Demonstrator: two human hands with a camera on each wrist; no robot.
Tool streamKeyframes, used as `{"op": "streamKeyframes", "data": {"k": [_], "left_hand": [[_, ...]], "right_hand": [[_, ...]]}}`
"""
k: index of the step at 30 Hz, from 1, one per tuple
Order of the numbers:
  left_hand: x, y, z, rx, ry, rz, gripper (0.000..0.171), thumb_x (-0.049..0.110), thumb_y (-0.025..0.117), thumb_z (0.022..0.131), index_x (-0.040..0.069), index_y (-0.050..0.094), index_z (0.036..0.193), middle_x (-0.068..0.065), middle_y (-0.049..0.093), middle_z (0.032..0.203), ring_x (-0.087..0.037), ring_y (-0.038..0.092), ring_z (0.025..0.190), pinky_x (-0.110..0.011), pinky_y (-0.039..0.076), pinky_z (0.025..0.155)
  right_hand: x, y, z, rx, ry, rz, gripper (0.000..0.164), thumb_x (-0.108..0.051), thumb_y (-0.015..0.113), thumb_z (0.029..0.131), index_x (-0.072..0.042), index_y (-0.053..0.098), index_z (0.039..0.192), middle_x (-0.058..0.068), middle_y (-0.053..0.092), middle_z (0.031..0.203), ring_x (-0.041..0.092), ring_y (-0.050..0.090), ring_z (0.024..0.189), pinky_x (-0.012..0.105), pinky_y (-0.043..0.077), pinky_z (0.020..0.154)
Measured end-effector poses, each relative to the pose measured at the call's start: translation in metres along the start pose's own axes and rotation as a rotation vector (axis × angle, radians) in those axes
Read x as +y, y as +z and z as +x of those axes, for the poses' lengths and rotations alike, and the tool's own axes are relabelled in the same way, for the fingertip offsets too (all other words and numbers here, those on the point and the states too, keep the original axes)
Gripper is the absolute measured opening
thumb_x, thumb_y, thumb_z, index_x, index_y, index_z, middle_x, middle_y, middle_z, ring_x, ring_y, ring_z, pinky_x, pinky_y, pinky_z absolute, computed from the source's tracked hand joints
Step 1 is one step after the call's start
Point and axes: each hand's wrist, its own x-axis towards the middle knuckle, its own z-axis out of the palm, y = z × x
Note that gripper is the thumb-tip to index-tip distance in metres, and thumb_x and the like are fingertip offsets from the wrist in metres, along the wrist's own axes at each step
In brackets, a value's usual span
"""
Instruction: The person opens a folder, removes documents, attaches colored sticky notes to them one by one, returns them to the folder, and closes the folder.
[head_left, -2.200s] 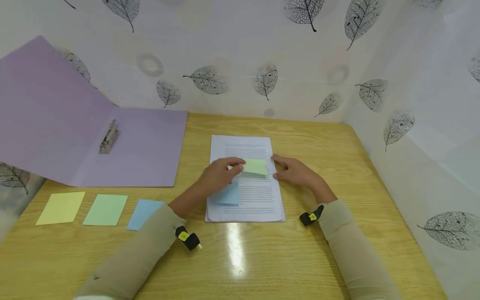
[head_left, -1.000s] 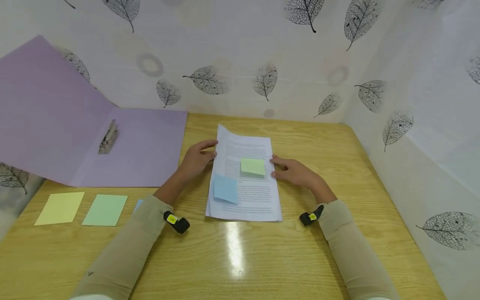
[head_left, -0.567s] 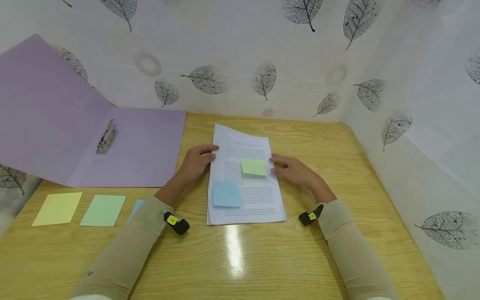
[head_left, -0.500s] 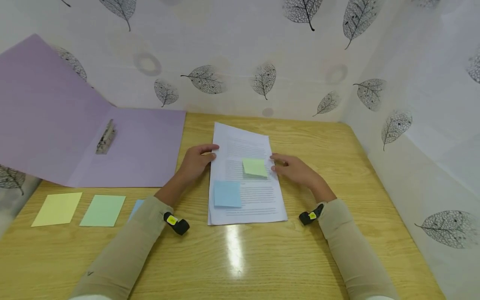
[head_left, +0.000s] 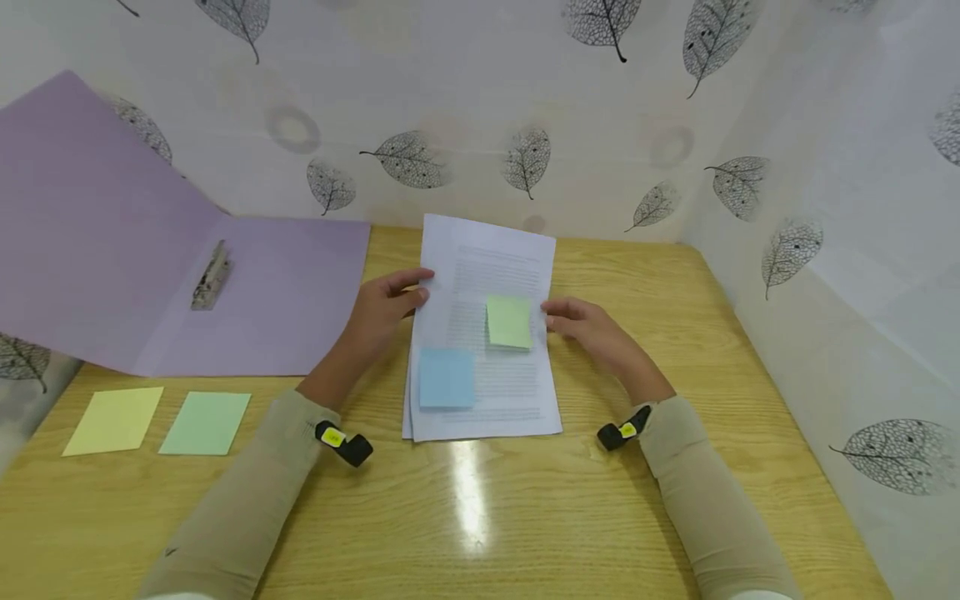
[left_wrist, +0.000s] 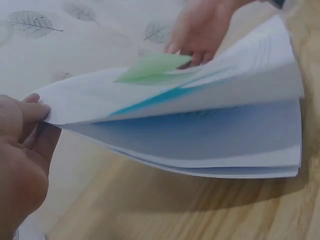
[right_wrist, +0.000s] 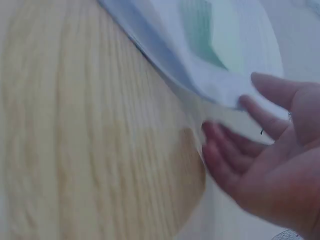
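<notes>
My left hand [head_left: 378, 312] pinches the left edge of a stack of printed sheets [head_left: 502, 392], thumb on top. A light green sticky note [head_left: 509, 322] and a blue sticky note [head_left: 446, 378] are on the top sheet. In the left wrist view the sheets [left_wrist: 240, 135] bow above the table and fan apart, with a gap between upper and lower ones. My right hand [head_left: 596, 333] is at the right edge, loosely spread fingertips against the paper. The right wrist view, blurred, shows its thumb and a finger at the sheet's edge [right_wrist: 220, 95], the other fingers loosely bent.
An open lilac folder [head_left: 292, 292] with a metal clip [head_left: 213, 277] lies at the back left. In front of it are a yellow square note [head_left: 112, 421] and a green one [head_left: 205, 423]. Leaf-patterned curtain [head_left: 450, 100] borders the wooden table [head_left: 450, 533].
My left hand has gone from the green note to the sheets' left edge and taken hold. The stack has risen and tilted up at its far end. My right hand has barely shifted.
</notes>
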Motion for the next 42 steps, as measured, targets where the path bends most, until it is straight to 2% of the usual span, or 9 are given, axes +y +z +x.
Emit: {"op": "streamKeyframes", "data": {"k": [4,7,12,16,21,27,32,37,42], "left_hand": [[0.005,-0.004,-0.001,0.013,0.021,-0.129,0.035,0.010,0.065,0.099,0.009,0.065,0.134,-0.007,0.058,0.141,-0.019,0.062,0.119,-0.023,0.055,0.093],[0.007,-0.005,-0.001,0.024,0.026,-0.211,0.037,0.009,0.066,0.098,0.006,0.064,0.135,-0.012,0.058,0.141,-0.017,0.063,0.116,-0.022,0.056,0.091],[0.010,-0.004,-0.002,0.030,0.045,-0.274,0.038,0.008,0.068,0.097,0.003,0.063,0.134,-0.014,0.058,0.139,-0.015,0.065,0.112,-0.022,0.056,0.090],[0.012,-0.002,-0.004,0.026,0.059,-0.283,0.038,0.007,0.067,0.097,0.002,0.063,0.134,-0.014,0.059,0.136,-0.015,0.066,0.111,-0.022,0.057,0.089],[0.013,0.000,-0.004,0.037,0.046,-0.291,0.037,0.007,0.067,0.097,0.002,0.063,0.134,-0.012,0.061,0.135,-0.015,0.065,0.110,-0.022,0.057,0.088],[0.014,0.001,-0.004,0.054,0.022,-0.271,0.037,0.008,0.066,0.098,0.004,0.063,0.134,-0.010,0.061,0.134,-0.016,0.065,0.110,-0.021,0.057,0.087],[0.014,0.000,-0.003,0.046,0.001,-0.259,0.038,0.010,0.066,0.098,0.006,0.062,0.136,-0.011,0.060,0.137,-0.016,0.065,0.111,-0.022,0.057,0.088],[0.019,-0.009,-0.008,0.017,0.023,-0.223,0.040,0.011,0.063,0.100,0.004,0.059,0.139,-0.013,0.055,0.144,-0.015,0.063,0.116,-0.024,0.055,0.095],[0.023,-0.028,-0.029,-0.012,0.096,-0.167,0.040,0.012,0.060,0.102,0.003,0.056,0.141,-0.013,0.053,0.145,-0.015,0.065,0.118,-0.025,0.051,0.102]], "right_hand": [[-0.002,0.001,-0.002,-0.001,-0.055,0.148,0.040,-0.023,0.061,0.102,-0.006,0.057,0.137,0.011,0.055,0.139,0.020,0.063,0.103,0.029,0.054,0.089],[-0.007,0.005,-0.004,0.009,-0.089,0.247,0.035,-0.019,0.064,0.100,-0.008,0.062,0.133,0.008,0.055,0.137,0.018,0.063,0.102,0.028,0.055,0.086],[-0.015,0.013,-0.008,0.031,-0.101,0.249,0.031,-0.020,0.068,0.098,-0.013,0.068,0.128,0.006,0.057,0.132,0.015,0.063,0.102,0.026,0.056,0.082],[-0.020,0.019,-0.009,0.087,-0.092,0.195,0.035,-0.020,0.070,0.096,-0.014,0.069,0.130,0.008,0.058,0.130,0.015,0.062,0.095,0.023,0.055,0.076],[-0.026,0.024,-0.010,0.156,-0.074,0.183,0.037,-0.017,0.072,0.094,-0.015,0.069,0.131,0.007,0.057,0.133,0.015,0.060,0.094,0.021,0.053,0.074],[-0.028,0.025,-0.014,0.151,-0.110,0.174,0.047,-0.015,0.071,0.095,-0.021,0.061,0.141,0.012,0.061,0.136,0.014,0.067,0.093,0.023,0.057,0.073],[-0.030,0.026,-0.014,0.174,-0.105,0.144,0.051,-0.015,0.071,0.095,-0.026,0.059,0.143,0.013,0.061,0.136,0.014,0.066,0.092,0.021,0.055,0.072],[-0.032,0.027,-0.017,0.195,-0.141,0.178,0.050,-0.018,0.072,0.095,-0.028,0.059,0.143,0.015,0.063,0.132,0.015,0.069,0.091,0.024,0.058,0.072],[-0.034,0.022,-0.027,0.226,-0.222,0.158,0.049,-0.023,0.072,0.095,-0.029,0.059,0.143,0.019,0.067,0.125,0.015,0.071,0.089,0.026,0.059,0.072]]}}
